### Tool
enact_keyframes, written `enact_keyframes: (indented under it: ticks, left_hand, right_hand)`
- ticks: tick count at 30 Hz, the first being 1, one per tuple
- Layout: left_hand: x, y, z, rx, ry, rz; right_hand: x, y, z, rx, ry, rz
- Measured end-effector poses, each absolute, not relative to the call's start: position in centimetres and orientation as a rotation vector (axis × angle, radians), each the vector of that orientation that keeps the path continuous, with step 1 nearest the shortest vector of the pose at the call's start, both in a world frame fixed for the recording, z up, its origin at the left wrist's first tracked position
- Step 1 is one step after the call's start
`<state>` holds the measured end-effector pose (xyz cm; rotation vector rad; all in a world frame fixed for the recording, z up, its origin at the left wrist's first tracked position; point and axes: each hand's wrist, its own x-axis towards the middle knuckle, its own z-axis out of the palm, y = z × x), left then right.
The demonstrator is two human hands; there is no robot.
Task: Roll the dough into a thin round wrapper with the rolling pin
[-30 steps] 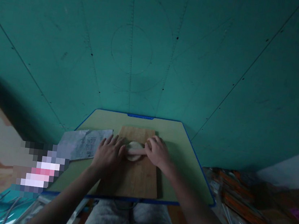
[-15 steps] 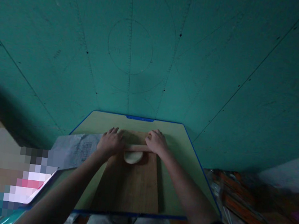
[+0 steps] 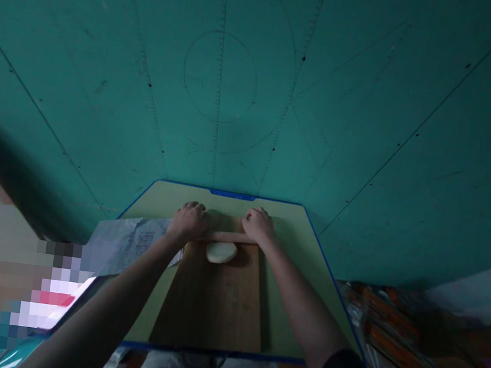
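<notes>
A wooden rolling pin (image 3: 226,237) lies crosswise near the far end of a wooden cutting board (image 3: 212,305). My left hand (image 3: 190,220) is closed over its left end, and my right hand (image 3: 259,224) grips the right end. Just on my side of the pin, a pale, flattened oval piece of dough (image 3: 221,252) rests on the board. The pin sits at the dough's far edge; whether they touch I cannot tell. Both palms and the pin's ends are hidden under my fingers.
The board lies on a pale table (image 3: 293,309) with a blue edge, against a green wall (image 3: 248,89). Left of my left hand is a grey printed plastic bag (image 3: 125,247). A blurred-out bright screen (image 3: 56,298) stands beyond it. Wrapped orange items (image 3: 391,345) are piled at right.
Both hands have pushed the rolling pin a little farther away, toward the board's far end. More of the dough now shows on my side of the pin.
</notes>
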<state>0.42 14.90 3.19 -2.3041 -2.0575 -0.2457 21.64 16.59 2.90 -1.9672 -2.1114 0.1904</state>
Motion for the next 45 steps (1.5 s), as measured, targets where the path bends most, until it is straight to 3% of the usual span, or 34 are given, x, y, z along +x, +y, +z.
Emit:
enact_keyframes:
  ticks: [28,45]
  left_hand:
    - [0.9,7.3,1.8,-2.201,-1.884,-0.323]
    - [-0.4,0.9,0.3,-2.37,-1.598,-0.493]
  right_hand:
    - [21.9,9.6,2.0,-1.844,-2.121,0.108]
    - [23.8,4.7,0.0,-1.384,-2.062,0.189]
